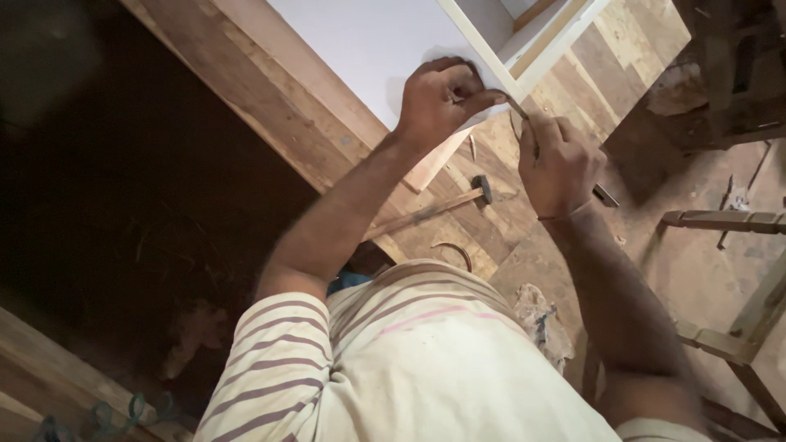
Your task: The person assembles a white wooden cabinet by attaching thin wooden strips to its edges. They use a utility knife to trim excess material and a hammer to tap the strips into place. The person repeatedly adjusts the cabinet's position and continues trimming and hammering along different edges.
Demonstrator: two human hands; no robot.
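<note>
Nearest the camera I saw the striped cream shirt [409,360] filling the bottom of the view, with both forearms reaching up and away from it over the plank workbench [540,205].

My right hand [559,164] sat a little closer than the left. Its fingers were curled shut around a slim metal tool [606,195], a chisel or a file as far as I could tell; one dark end stuck out below the heel of the hand near the wrist, and the other end ran up past the thumb toward the left hand, where the tip met the wood.

Between the forearms a hammer [434,209] lay flat on the workbench, its wooden handle slanting down to the left and its dark head just beside the right hand but not touching it. A thin curved strip [454,250] lay on the planks below it.

Farther out, my left hand [442,94] was closed, fingers bent and pinched against the edge of the white panel [360,41], pressing down right at the corner where the pale wooden frame [491,57] crossed it. The tool's tip touched the frame just beside those fingers.

Off to the right, on the dusty floor, stood loose wooden frame pieces [729,221], well apart from both hands.
</note>
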